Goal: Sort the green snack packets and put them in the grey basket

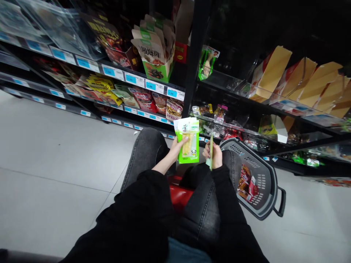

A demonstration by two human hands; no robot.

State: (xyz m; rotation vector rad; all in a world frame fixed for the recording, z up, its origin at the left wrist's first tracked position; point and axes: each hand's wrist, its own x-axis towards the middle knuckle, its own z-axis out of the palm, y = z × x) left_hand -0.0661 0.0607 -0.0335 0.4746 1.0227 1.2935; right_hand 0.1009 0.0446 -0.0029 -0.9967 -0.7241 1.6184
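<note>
Nearest are the black sleeves (137, 215) of the person, with blue cloth (186, 252) at the bottom edge between them. Past these, dark grey jeans (204, 208) cover bent legs, and a glossy red surface (179, 197) shows between the thighs.

Above the knees, the left hand (175, 150) holds green-and-white snack packets (194, 148), overlapped like a small fan, its thumb lying across the front one. That packet faces the camera, with pale yellow strips in its window and a panda printed low on the right. The right hand (217, 156), just to the right and apart from them, is closed around a thin greenish packet (211, 148) seen nearly edge-on; its print cannot be read.

Beside the right leg is a grey shopping basket (270, 179) with slotted walls and a dark handle, holding red and orange-brown wrapped snacks (246, 184).

Farther off stands black shelving (190, 80). Its lower left shelf bears yellow pouches (101, 87) and red pouches (142, 99); above, behind blue-and-white price labels (131, 78), sits a green-and-kraft display carton (156, 54). On the right, a green packet (207, 64) hangs near the upright, and open yellowish cartons (298, 80) line the upper shelf.
</note>
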